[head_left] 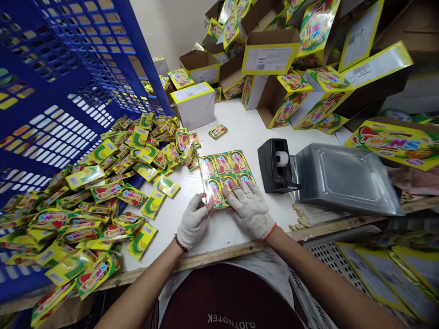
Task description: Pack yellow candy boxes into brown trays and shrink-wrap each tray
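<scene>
Several small yellow-green candy packs (223, 165) marked "TWINS" lie flat on the white table, side by side in two rows of three. Clear film seems to shine over them. My right hand (253, 209), in a white knit glove with bare fingertips, rests palm down with spread fingers on the near row, hiding part of it. At the near left corner of the block is my left hand (192, 223), gloved likewise. Its thumb and forefinger are apart and touch the edge of the near left pack; the other fingers curl loosely.
A blue plastic crate (137, 41) lies tipped at the left, loose packs (103, 192) spilling from it. One pack (218, 132) lies alone. A black tape dispenser (274, 167) and a clear plastic tray (343, 178) stand right. Open cartons (270, 52) are heaped behind.
</scene>
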The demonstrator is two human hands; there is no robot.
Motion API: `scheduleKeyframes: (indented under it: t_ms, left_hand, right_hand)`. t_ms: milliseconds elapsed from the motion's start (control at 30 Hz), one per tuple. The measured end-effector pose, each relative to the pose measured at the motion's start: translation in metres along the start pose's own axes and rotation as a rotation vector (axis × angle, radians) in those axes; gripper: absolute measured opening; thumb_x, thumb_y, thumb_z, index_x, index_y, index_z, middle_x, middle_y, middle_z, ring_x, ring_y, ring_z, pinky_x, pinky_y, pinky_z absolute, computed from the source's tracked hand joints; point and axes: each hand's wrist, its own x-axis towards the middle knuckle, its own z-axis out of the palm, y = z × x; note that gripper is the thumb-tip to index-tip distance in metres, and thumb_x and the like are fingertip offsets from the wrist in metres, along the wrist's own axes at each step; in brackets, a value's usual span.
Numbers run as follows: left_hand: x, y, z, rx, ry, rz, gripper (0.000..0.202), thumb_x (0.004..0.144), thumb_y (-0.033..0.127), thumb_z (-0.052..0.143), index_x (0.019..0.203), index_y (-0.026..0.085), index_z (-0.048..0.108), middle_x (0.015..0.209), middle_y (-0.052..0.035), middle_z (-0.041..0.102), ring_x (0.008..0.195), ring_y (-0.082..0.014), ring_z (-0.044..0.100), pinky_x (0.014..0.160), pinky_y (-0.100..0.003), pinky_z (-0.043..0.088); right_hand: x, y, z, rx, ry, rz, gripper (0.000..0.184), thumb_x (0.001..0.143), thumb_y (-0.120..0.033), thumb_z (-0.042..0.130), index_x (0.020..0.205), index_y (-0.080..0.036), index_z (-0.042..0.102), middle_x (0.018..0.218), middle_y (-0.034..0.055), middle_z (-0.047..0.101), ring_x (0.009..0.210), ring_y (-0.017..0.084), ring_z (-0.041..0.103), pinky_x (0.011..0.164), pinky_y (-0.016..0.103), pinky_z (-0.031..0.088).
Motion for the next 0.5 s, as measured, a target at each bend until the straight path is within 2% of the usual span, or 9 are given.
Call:
scheduleKeyframes:
  t_ms: [100,167,200,267,333,400,500]
  left_hand:
    - [0.002,-0.005,0.002,-0.073,-0.041,-0.165,0.027,0.095,0.036,0.053,0.113,0.019,0.063,0.092,-0.0046,0.068,0.071,-0.015,0.06,0.068,-0.031,0.055]
    - [0.005,-0.006,-0.001,-0.083,-0.049,-0.191,0.027,0.093,0.039,0.055,0.108,0.018,0.063,0.082,-0.0015,0.066,0.071,-0.0159,0.06,0.068,-0.03,0.054]
    - [0.006,-0.005,-0.002,-0.088,-0.054,-0.203,0.027,0.092,0.039,0.056,0.106,0.018,0.064,0.082,-0.001,0.066,0.072,-0.016,0.061,0.068,-0.03,0.054]
    - [0.007,-0.004,-0.005,-0.085,-0.067,-0.235,0.027,0.091,0.038,0.056,0.106,0.018,0.065,0.085,-0.0018,0.068,0.075,-0.0165,0.062,0.072,-0.03,0.054]
    - [0.007,-0.003,-0.005,-0.048,-0.079,-0.232,0.029,0.091,0.035,0.056,0.112,0.018,0.066,0.092,-0.0041,0.07,0.082,-0.0181,0.064,0.078,-0.032,0.055]
    - [0.008,-0.005,-0.001,0.01,-0.085,-0.154,0.032,0.091,0.031,0.054,0.117,0.018,0.066,0.098,-0.0067,0.072,0.088,-0.0202,0.066,0.083,-0.035,0.055]
    - [0.012,-0.006,0.01,0.104,-0.058,0.053,0.035,0.093,0.026,0.051,0.122,0.017,0.066,0.106,-0.0099,0.073,0.092,-0.0216,0.066,0.083,-0.035,0.055]
  right_hand:
    - [-0.01,0.006,0.002,0.052,0.037,-0.055,0.051,0.093,-0.027,0.057,0.143,-0.021,0.058,0.148,0.0168,0.055,0.14,0.037,0.044,0.116,0.061,0.032]
    - [-0.018,0.021,-0.006,0.167,0.097,-0.049,0.044,0.093,-0.024,0.054,0.136,-0.021,0.062,0.141,0.0157,0.061,0.134,0.033,0.052,0.11,0.055,0.043]
    - [-0.023,0.031,-0.012,0.206,0.163,0.003,0.04,0.093,-0.024,0.053,0.131,-0.021,0.064,0.133,0.0154,0.065,0.126,0.03,0.057,0.105,0.051,0.048]
    - [-0.035,0.056,-0.027,0.187,0.328,0.235,0.033,0.093,-0.024,0.052,0.121,-0.019,0.067,0.116,0.015,0.068,0.109,0.027,0.064,0.093,0.045,0.054]
    - [-0.046,0.08,-0.041,0.072,0.405,0.536,0.03,0.091,-0.029,0.051,0.112,-0.016,0.068,0.107,0.0158,0.066,0.1,0.029,0.064,0.087,0.046,0.054]
    - [-0.052,0.1,-0.052,0.01,0.313,0.73,0.032,0.089,-0.035,0.047,0.102,-0.015,0.069,0.104,0.0174,0.066,0.098,0.031,0.062,0.084,0.046,0.052]
    - [-0.045,0.118,-0.061,0.119,0.042,0.862,0.037,0.089,-0.044,0.041,0.081,-0.019,0.067,0.087,0.0137,0.068,0.084,0.028,0.061,0.076,0.039,0.047]
